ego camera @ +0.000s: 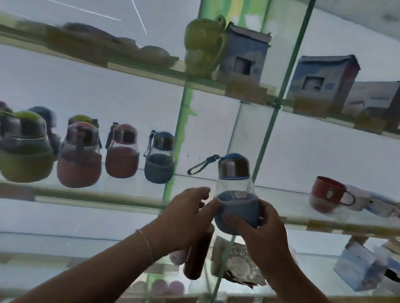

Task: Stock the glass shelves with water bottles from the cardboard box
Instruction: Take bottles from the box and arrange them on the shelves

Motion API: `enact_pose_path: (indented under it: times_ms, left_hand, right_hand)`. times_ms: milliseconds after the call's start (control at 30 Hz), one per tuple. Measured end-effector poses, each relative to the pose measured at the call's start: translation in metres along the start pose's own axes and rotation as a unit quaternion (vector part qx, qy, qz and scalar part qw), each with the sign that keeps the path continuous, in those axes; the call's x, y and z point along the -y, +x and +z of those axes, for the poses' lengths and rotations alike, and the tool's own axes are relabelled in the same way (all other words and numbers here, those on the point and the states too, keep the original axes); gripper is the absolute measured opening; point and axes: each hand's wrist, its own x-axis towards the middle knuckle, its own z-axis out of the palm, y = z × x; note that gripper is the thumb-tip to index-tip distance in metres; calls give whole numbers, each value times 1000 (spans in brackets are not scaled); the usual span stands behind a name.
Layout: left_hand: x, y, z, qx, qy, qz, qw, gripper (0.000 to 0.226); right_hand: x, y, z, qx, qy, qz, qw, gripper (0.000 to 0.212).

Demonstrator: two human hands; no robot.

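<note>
- Step in hand: placement. One blue water bottle [235,196] is held up in front of the middle glass shelf [72,195], just right of the green upright [180,135].
- Right hand [263,234]: fingers and thumb curled round the bottle's blue sleeve from below, carrying it.
- Left hand [186,212]: fingers pinching the sleeve's left edge, steadying it.
- The bottle stands nearly upright, cap uppermost, its carry loop sticking out to the left; it appears not yet set down.
- Stock in place: a row of like bottles [123,150] in green, red and blue stands on the same shelf, left of the upright.
- Mugs [328,195] occupy the shelf's right end.
- Next move, as judged: lower the bottle's base flat onto the glass, then release both hands.
- The cardboard box is not in view.
</note>
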Motion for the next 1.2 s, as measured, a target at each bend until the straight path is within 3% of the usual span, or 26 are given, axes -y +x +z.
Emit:
enact_pose_path:
  times_ms: [100, 167, 233, 333, 467, 600, 700, 833, 1100, 1200]
  left_hand:
    - [12, 2, -27, -23, 14, 15, 1000, 32]
    - [17, 3, -47, -35, 8, 17, 999, 37]
    - [24, 4, -66, -41, 1, 28, 999, 42]
    - [40, 9, -93, -61, -2, 22, 998, 33]
    - [64, 14, -124, -84, -35, -2, 996, 19]
    - [86, 16, -147, -69, -85, -23, 994, 32]
    - [102, 17, -158, -57, -110, -26, 992, 28]
    - [119, 17, -166, -62, -124, -27, 990, 22]
    - [135, 18, -168, -32, -133, -51, 989, 62]
    - [135, 18, -165, -26, -114, -51, 992, 70]
  right_hand:
    - [11, 14, 32, 13, 1, -9, 1000, 61]
    - [19, 22, 56, 19, -3, -19, 1000, 64]
    - [25, 28, 80, 22, -3, -32, 999, 75]
    - [36, 34, 115, 26, 3, -39, 999, 85]
    - [43, 43, 157, 44, 9, -36, 998, 84]
    - [41, 51, 191, 71, 9, -17, 997, 75]
    - [41, 56, 211, 91, -3, -12, 996, 64]
    - [39, 62, 231, 121, -23, -4, 992, 78]
    - [35, 73, 244, 167, -98, 21, 981, 71]
    - [35, 74, 247, 174, -115, 22, 978, 50]
